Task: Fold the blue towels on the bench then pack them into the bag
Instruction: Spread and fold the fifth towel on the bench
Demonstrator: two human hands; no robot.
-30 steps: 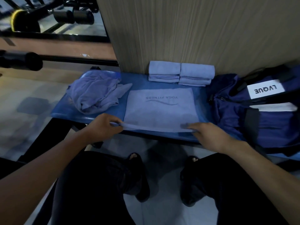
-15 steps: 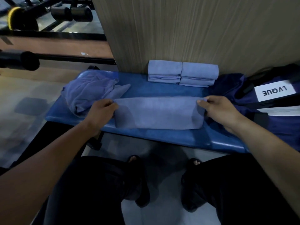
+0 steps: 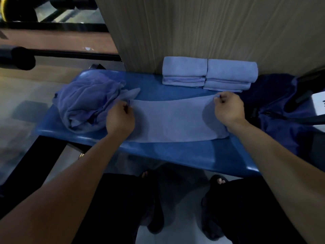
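A light blue towel [image 3: 172, 118] lies folded in half across the middle of the blue bench [image 3: 175, 154]. My left hand [image 3: 120, 117] pinches its far left corner. At the towel's far right corner my right hand [image 3: 228, 110] pinches the cloth. Two stacks of folded blue towels [image 3: 209, 73] sit against the wall at the back of the bench. A crumpled pile of blue towels [image 3: 88, 103] lies at the bench's left end. The dark blue bag [image 3: 281, 120] rests at the right end with a white label partly in view.
A ribbed beige wall panel [image 3: 211, 29] rises right behind the bench. A black barbell [image 3: 52, 55] and gym equipment stand to the far left. My sandalled feet [image 3: 216, 182] are on the floor below the bench's front edge.
Both hands carried the towel's near edge away from me over to the far edge, folding it in half. They now pinch the far corners.
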